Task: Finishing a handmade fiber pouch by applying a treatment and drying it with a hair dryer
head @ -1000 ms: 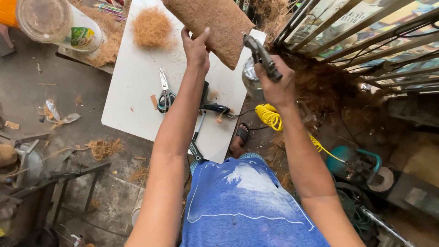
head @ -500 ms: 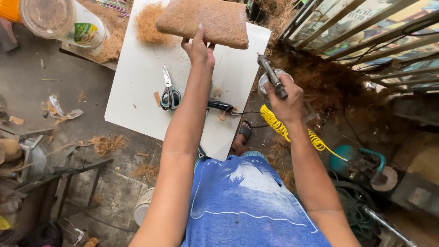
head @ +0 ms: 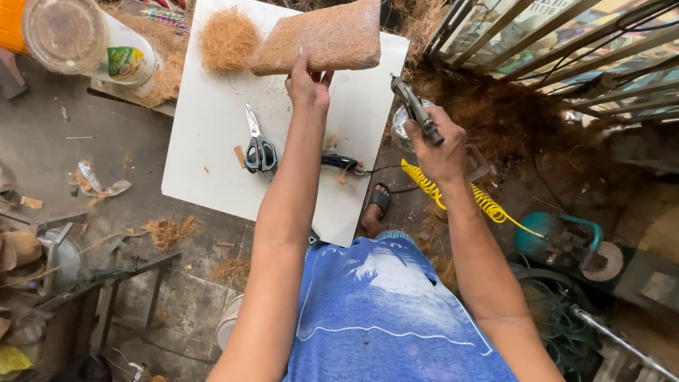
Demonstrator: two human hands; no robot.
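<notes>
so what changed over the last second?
The left hand lowered the brown fibre mat from a raised tilt to flat on the white table. The right hand dropped lower with its air tool. Scissors and loose fibre pile stayed put.

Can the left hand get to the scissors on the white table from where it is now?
Probably yes. The left hand rests on the near edge of the brown fibre mat, and the scissors lie uncovered on the white table just beside that forearm, but the hand would have to let go of the mat.

Bright, even daylight, soft shadows, white table [head: 212, 155] near glare (wide-angle bending at edges), focus sharp.
</notes>
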